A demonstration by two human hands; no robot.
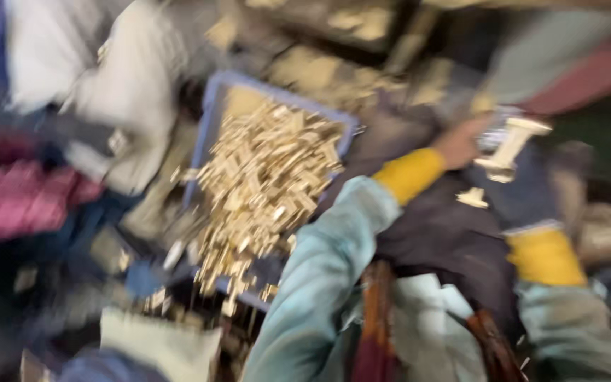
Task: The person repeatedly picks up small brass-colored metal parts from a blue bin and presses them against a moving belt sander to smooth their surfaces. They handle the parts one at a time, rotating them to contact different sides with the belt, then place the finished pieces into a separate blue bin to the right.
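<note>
Right, frame is heavily motion-blurred, so reading coarse only. Left hand (457, 143) is up at top right, past a yellow cuff and pale teal sleeve, closed round the upper end of a pale cream T-shaped metal-looking piece (509, 145); fingers look wrapped and pressed together on it, though blur hides individual fingertips. Right hand itself I can't make out: only its yellow cuff (544, 256) shows at lower right, with a dark blue glove-like shape above it, so finger state there can't be told

Doing this step well, my judgement: keep the grip near the piece's head so the long stem doesn't swing, bring the other hand under the lower end, and hold the head steady, as the view is smearing. Work over the lap, not over the crate edge, so a drop lands on cloth

The piece: light cream to brass tone, a wide flat crossbar on top, narrower stem below ending in a broader foot, tilted slightly left. It sits in the air above dark cloth on the lap (454, 233), well apart from the stock. A small pale scrap (472, 197) lies just below it on the cloth

Stock: blue plastic rectangular crate (215, 99) left of centre, heaped with small gold-coloured parts (263, 177), some spilling over its near edge. Pink and white fabric of other people sits at far left
</note>
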